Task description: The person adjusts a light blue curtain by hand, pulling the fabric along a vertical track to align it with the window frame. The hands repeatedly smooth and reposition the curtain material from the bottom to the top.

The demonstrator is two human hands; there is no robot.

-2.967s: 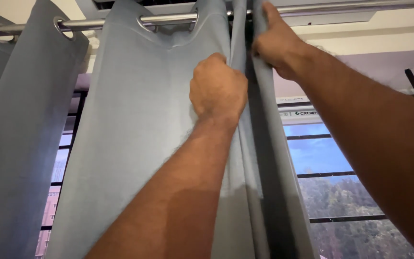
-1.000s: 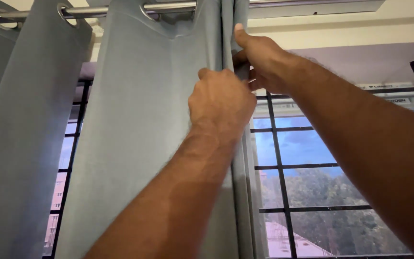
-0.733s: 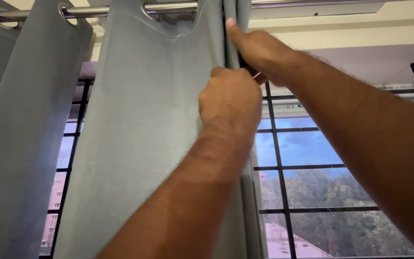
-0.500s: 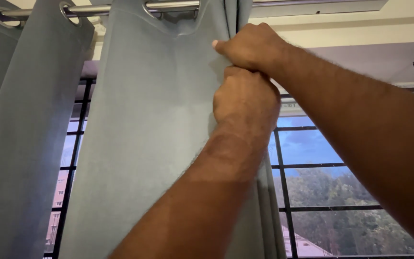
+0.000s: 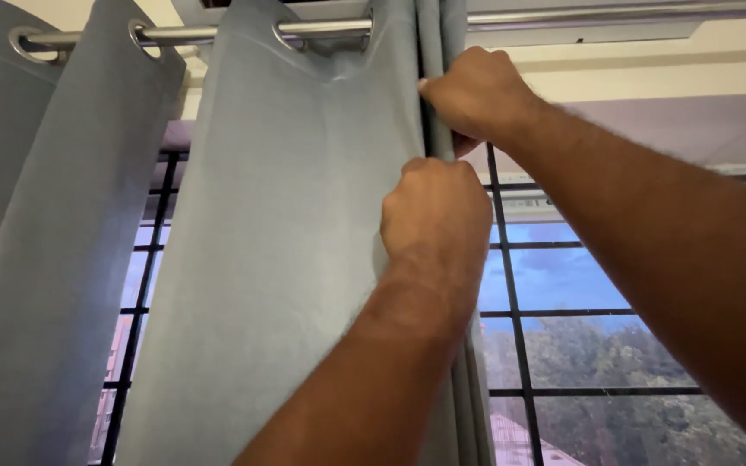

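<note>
Curtain (image 5: 304, 259) edge gripped in closed fingers, right hand (image 5: 477, 95) above left hand (image 5: 436, 216)

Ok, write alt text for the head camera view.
Two bare hands grip the gathered edge of a grey eyelet curtain, the right hand just above the left hand. It hangs from a metal rod before a barred window.

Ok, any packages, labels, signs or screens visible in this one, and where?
One only: a narrow pale strip with dark print, a sign or label seen through the window grille, just right of the left hand, below the right hand. Too small to tell more.
</note>
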